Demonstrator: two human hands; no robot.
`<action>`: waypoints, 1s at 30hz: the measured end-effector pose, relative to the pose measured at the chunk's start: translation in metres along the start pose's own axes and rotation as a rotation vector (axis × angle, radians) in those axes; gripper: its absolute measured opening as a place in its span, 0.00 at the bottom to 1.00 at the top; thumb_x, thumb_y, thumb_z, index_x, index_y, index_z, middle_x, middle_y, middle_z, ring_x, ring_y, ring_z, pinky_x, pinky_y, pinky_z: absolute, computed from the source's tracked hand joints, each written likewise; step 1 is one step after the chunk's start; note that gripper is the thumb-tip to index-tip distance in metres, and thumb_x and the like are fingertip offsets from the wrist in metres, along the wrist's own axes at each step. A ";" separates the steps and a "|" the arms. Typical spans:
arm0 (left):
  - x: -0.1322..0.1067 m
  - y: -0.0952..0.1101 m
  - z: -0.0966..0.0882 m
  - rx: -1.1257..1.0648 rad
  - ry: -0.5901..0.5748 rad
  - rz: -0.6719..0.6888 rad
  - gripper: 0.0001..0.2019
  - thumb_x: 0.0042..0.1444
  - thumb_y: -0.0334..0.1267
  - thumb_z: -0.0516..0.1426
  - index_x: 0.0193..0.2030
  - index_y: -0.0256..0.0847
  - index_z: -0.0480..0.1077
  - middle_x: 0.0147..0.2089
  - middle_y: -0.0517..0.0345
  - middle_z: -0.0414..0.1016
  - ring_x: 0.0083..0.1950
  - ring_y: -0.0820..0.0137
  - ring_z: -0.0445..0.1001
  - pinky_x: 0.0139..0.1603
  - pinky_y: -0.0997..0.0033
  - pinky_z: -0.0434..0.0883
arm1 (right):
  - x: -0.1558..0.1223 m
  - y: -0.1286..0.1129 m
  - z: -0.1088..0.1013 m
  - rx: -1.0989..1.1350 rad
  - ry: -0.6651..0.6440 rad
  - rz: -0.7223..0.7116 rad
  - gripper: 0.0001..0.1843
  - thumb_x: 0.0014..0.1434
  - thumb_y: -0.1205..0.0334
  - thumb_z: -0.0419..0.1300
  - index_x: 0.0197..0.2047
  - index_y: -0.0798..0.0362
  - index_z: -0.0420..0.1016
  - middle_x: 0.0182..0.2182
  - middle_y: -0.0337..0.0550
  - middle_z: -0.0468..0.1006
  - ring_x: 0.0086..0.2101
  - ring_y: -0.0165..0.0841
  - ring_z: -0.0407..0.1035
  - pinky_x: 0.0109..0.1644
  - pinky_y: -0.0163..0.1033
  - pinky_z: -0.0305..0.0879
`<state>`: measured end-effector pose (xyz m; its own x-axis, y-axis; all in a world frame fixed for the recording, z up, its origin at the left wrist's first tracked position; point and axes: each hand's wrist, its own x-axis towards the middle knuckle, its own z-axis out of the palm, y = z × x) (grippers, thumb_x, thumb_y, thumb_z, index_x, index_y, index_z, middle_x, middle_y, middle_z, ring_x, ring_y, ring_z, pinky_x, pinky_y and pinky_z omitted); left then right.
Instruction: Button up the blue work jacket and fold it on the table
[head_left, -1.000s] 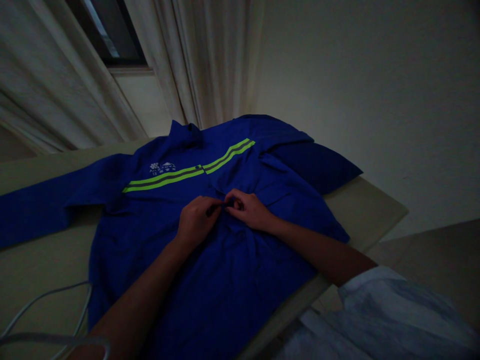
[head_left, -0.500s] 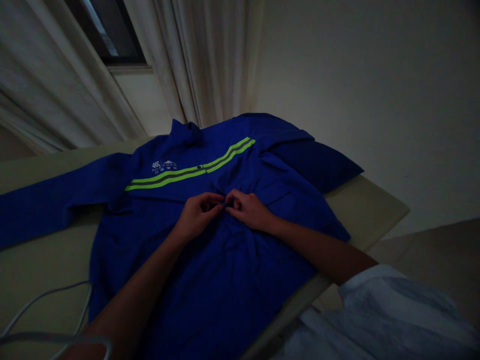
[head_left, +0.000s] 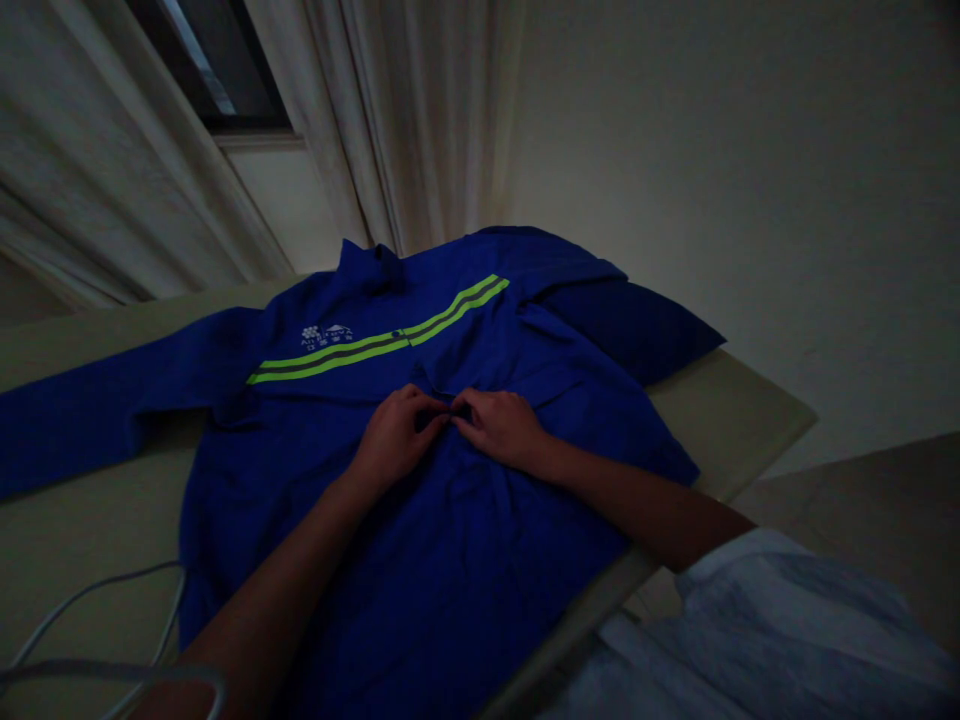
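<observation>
A blue work jacket (head_left: pixel 300 520) lies front up, with a yellow-green reflective stripe (head_left: pixel 337 356) across its chest and a white logo at the left. Below the stripe, at the front placket, my left hand (head_left: pixel 397 435) pinches the jacket's fabric between thumb and fingers. My right hand (head_left: pixel 499 425) pinches the same spot from the other side, its fingertips meeting those of the left. Whatever small part sits between the fingertips is hidden. One dark button shows on the stripe's middle. The left-side sleeve stretches out flat; the other sleeve lies folded at the right.
The jacket lies on a pale table (head_left: pixel 750 400), whose corner juts out at the right. A white cable (head_left: pixel 82 590) loops at the lower left, partly before my left forearm. Behind stand a curtain (head_left: pixel 420 120), a window and a plain wall (head_left: pixel 712 180).
Both hands have shifted very slightly down the placket, and the fingers have closed nearer together at the fabric. The jacket lies almost as before.
</observation>
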<state>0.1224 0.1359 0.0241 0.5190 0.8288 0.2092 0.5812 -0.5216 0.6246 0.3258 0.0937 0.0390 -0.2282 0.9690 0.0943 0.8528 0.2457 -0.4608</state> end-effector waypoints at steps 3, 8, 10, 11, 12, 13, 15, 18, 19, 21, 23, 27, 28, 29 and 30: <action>-0.001 0.000 0.001 0.100 0.011 0.049 0.09 0.67 0.40 0.60 0.47 0.44 0.81 0.43 0.53 0.76 0.45 0.59 0.75 0.46 0.60 0.71 | -0.001 0.000 -0.001 -0.032 -0.006 -0.013 0.11 0.68 0.58 0.66 0.52 0.48 0.80 0.30 0.39 0.79 0.33 0.36 0.74 0.34 0.38 0.55; -0.002 0.001 0.002 0.126 0.017 0.048 0.09 0.66 0.39 0.60 0.49 0.44 0.80 0.45 0.52 0.75 0.48 0.58 0.76 0.48 0.59 0.72 | 0.001 0.006 0.000 0.006 0.033 -0.089 0.10 0.68 0.61 0.67 0.51 0.48 0.82 0.34 0.40 0.79 0.35 0.34 0.72 0.37 0.37 0.58; -0.002 0.000 0.003 0.121 0.029 0.044 0.08 0.66 0.38 0.60 0.49 0.44 0.79 0.46 0.52 0.75 0.50 0.58 0.76 0.50 0.58 0.73 | 0.003 0.009 0.002 0.025 0.056 -0.133 0.08 0.66 0.62 0.68 0.49 0.51 0.83 0.36 0.42 0.79 0.37 0.34 0.72 0.39 0.37 0.60; -0.003 -0.001 0.003 0.115 0.035 0.046 0.08 0.66 0.37 0.59 0.49 0.43 0.78 0.47 0.52 0.75 0.50 0.58 0.76 0.51 0.58 0.73 | 0.003 0.011 0.003 0.037 0.060 -0.154 0.08 0.66 0.62 0.69 0.48 0.52 0.83 0.36 0.42 0.78 0.37 0.34 0.72 0.41 0.37 0.61; -0.003 -0.002 0.004 0.107 0.036 0.052 0.08 0.66 0.38 0.59 0.48 0.43 0.78 0.47 0.52 0.75 0.51 0.58 0.76 0.52 0.57 0.72 | 0.004 0.013 0.003 0.049 0.060 -0.170 0.07 0.65 0.62 0.69 0.46 0.53 0.83 0.36 0.42 0.78 0.37 0.33 0.72 0.42 0.37 0.61; -0.003 -0.003 0.004 0.099 0.036 0.058 0.07 0.67 0.38 0.59 0.48 0.43 0.78 0.47 0.51 0.75 0.51 0.58 0.76 0.52 0.57 0.72 | 0.005 0.014 0.003 0.065 0.058 -0.178 0.06 0.65 0.63 0.69 0.45 0.53 0.83 0.35 0.41 0.77 0.37 0.33 0.71 0.42 0.37 0.61; -0.003 -0.005 0.003 0.081 0.025 0.076 0.07 0.67 0.38 0.60 0.48 0.42 0.78 0.46 0.52 0.75 0.50 0.58 0.75 0.52 0.57 0.72 | 0.006 0.015 0.003 0.101 0.047 -0.178 0.06 0.65 0.64 0.69 0.45 0.54 0.82 0.34 0.40 0.76 0.35 0.32 0.70 0.41 0.37 0.61; -0.001 -0.006 0.001 0.041 -0.018 0.074 0.06 0.65 0.37 0.61 0.46 0.44 0.80 0.45 0.53 0.76 0.49 0.59 0.75 0.51 0.58 0.71 | 0.007 0.015 0.002 0.132 0.029 -0.153 0.07 0.63 0.65 0.70 0.45 0.54 0.81 0.32 0.38 0.75 0.34 0.31 0.69 0.39 0.36 0.59; 0.000 -0.005 0.000 0.032 -0.034 0.059 0.06 0.64 0.37 0.62 0.45 0.44 0.80 0.45 0.53 0.77 0.49 0.59 0.75 0.51 0.58 0.71 | 0.007 0.015 0.002 0.136 0.024 -0.145 0.07 0.63 0.65 0.70 0.45 0.54 0.81 0.31 0.37 0.74 0.33 0.31 0.69 0.39 0.36 0.58; 0.001 -0.003 -0.001 0.044 -0.056 0.012 0.05 0.63 0.38 0.63 0.43 0.46 0.81 0.46 0.55 0.78 0.49 0.59 0.75 0.52 0.56 0.69 | 0.008 0.014 0.002 0.146 0.026 -0.133 0.06 0.63 0.65 0.70 0.44 0.54 0.81 0.30 0.36 0.73 0.32 0.30 0.68 0.38 0.36 0.57; 0.002 -0.001 -0.002 0.076 -0.060 -0.035 0.04 0.62 0.39 0.63 0.43 0.48 0.81 0.46 0.56 0.79 0.50 0.58 0.74 0.53 0.54 0.67 | 0.009 0.015 0.002 0.164 0.025 -0.127 0.05 0.63 0.67 0.70 0.43 0.54 0.81 0.29 0.36 0.72 0.32 0.30 0.67 0.38 0.36 0.56; 0.000 -0.001 -0.002 0.048 -0.052 -0.035 0.06 0.64 0.40 0.62 0.43 0.48 0.81 0.44 0.56 0.78 0.48 0.59 0.75 0.51 0.56 0.67 | 0.013 0.017 0.003 0.206 0.006 -0.122 0.04 0.63 0.67 0.69 0.42 0.54 0.80 0.29 0.35 0.72 0.32 0.30 0.67 0.37 0.35 0.56; 0.000 -0.002 -0.002 0.020 -0.055 -0.021 0.07 0.65 0.39 0.60 0.44 0.47 0.81 0.44 0.56 0.78 0.47 0.60 0.75 0.50 0.57 0.67 | 0.013 0.017 0.003 0.209 0.001 -0.124 0.04 0.64 0.67 0.69 0.42 0.54 0.80 0.29 0.35 0.72 0.32 0.30 0.67 0.37 0.35 0.56; -0.001 -0.003 -0.003 -0.006 -0.062 -0.007 0.08 0.65 0.38 0.59 0.45 0.47 0.81 0.44 0.56 0.78 0.47 0.61 0.75 0.50 0.58 0.68 | 0.013 0.017 0.002 0.207 -0.004 -0.132 0.04 0.64 0.67 0.69 0.42 0.54 0.79 0.30 0.35 0.72 0.32 0.30 0.66 0.37 0.35 0.55; -0.001 -0.005 -0.003 -0.023 -0.072 0.003 0.09 0.64 0.36 0.59 0.46 0.47 0.80 0.45 0.56 0.78 0.48 0.61 0.75 0.51 0.58 0.68 | 0.013 0.017 0.002 0.203 -0.014 -0.148 0.04 0.65 0.67 0.68 0.43 0.53 0.78 0.31 0.36 0.73 0.32 0.30 0.67 0.38 0.35 0.56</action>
<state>0.1173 0.1378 0.0232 0.5655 0.8097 0.1569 0.5652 -0.5189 0.6413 0.3360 0.1107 0.0307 -0.3510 0.9222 0.1623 0.6982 0.3732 -0.6109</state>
